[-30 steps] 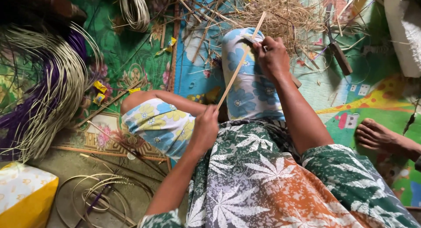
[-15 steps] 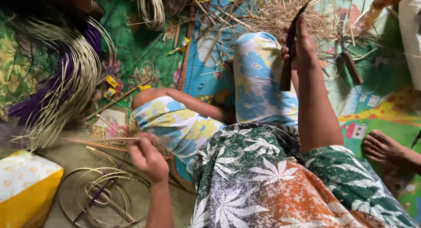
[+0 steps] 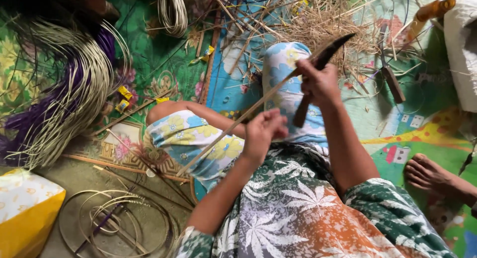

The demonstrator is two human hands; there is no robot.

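Note:
I sit on the floor with my legs in flower-print cloth. My left hand [image 3: 263, 134] grips a long thin cane strip [image 3: 218, 139] that slants from lower left up toward my right hand. My right hand [image 3: 318, 81] is closed on the wooden handle of a dark curved knife [image 3: 323, 57], its blade pointing up and right, meeting the strip's upper end above my raised knee [image 3: 283, 64].
Bundles of pale and purple cane strips [image 3: 64, 94] lie at the left, coiled cane hoops [image 3: 114, 223] at the bottom left beside a yellow and white bag [image 3: 25, 213]. Shavings [image 3: 318, 24] pile at the top. Another tool [image 3: 392, 81] lies on the mat; a foot [image 3: 437, 176] rests at the right.
My left hand reached down left to the floor, took up a cane strip and brought it back to my knee. My right hand with the knife came down to meet the strip.

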